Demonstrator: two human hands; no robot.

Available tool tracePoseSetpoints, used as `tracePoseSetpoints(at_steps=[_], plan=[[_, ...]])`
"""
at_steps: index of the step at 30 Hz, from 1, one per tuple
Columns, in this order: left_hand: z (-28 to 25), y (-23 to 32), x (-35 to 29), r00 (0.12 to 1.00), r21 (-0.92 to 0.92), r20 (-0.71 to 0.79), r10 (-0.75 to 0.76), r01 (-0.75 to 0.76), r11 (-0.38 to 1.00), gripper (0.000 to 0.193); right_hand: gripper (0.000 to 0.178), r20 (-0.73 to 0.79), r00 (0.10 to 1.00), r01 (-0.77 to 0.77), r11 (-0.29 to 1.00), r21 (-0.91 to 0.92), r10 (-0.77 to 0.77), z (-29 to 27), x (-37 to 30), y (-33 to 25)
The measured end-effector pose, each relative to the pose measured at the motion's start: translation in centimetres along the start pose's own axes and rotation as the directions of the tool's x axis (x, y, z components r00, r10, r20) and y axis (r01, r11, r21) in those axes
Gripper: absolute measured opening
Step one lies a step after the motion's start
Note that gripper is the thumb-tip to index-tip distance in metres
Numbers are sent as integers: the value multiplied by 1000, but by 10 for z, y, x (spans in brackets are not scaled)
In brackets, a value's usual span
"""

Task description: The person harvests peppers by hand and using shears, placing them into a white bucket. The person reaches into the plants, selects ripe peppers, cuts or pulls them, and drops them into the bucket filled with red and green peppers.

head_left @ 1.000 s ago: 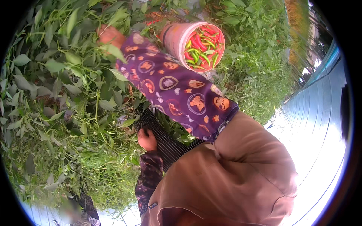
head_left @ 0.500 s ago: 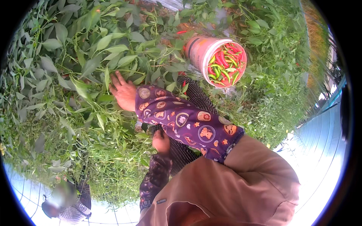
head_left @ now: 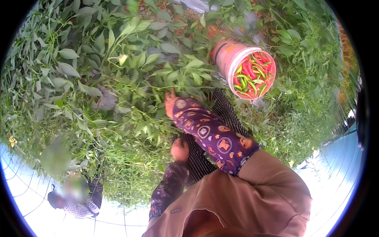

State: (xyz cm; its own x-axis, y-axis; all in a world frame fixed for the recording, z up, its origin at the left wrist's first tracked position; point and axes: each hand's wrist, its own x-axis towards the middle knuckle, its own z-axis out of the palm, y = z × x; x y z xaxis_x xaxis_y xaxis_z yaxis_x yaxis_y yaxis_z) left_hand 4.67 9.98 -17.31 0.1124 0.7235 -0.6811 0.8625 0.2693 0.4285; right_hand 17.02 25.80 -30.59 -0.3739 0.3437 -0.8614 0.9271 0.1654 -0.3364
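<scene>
My right hand (head_left: 170, 104) reaches into the leafy chili plants (head_left: 134, 91), its fingers stretched out against stems and leaves. Foliage partly covers the fingertips, and no fruit shows in them. Nearer to me, my left hand (head_left: 180, 150) is held low by my striped trouser leg (head_left: 197, 158), fingers curled closed. Whatever it may hold is hidden. To the right of my right arm, a pink bucket (head_left: 225, 58) with a pale rim leans toward me. Red and green chilies (head_left: 251, 71) fill it, with a loose leaf on top.
Dense green plants surround me on both sides. Beyond the bucket, bare soil and a strip of shiny plastic sheeting (head_left: 195, 4) show between rows. Another person (head_left: 79, 201) in a striped top is at the lower left. Pale netting (head_left: 335, 154) curves along the right edge.
My right hand has drawn back to the right, toward my leg, and the leaves around it have shifted. My left hand stays low and closed. The view has swung slightly left.
</scene>
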Motion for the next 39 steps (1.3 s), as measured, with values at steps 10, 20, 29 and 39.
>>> tracePoseSetpoints(at_steps=[10, 20, 29, 39], plan=[[-2, 5, 2, 1000, -36, -2, -11, 11, 999, 16, 71, 248, 940, -314, 875, 369, 233, 14, 58, 63], [-89, 71, 135, 948, -402, -311, 65, -193, 895, 14, 55, 249, 899, -387, 920, 61, 361, -33, 10, 220], [-230, 48, 384, 862, -432, -503, 63, -314, 845, 20, 57, -147, 717, -553, 684, 475, 682, -18, 15, 292], [-194, -30, 433, 896, -731, -361, -256, -102, 674, 30, 62, -480, 534, -231, 666, 709, 696, -64, -45, 221]])
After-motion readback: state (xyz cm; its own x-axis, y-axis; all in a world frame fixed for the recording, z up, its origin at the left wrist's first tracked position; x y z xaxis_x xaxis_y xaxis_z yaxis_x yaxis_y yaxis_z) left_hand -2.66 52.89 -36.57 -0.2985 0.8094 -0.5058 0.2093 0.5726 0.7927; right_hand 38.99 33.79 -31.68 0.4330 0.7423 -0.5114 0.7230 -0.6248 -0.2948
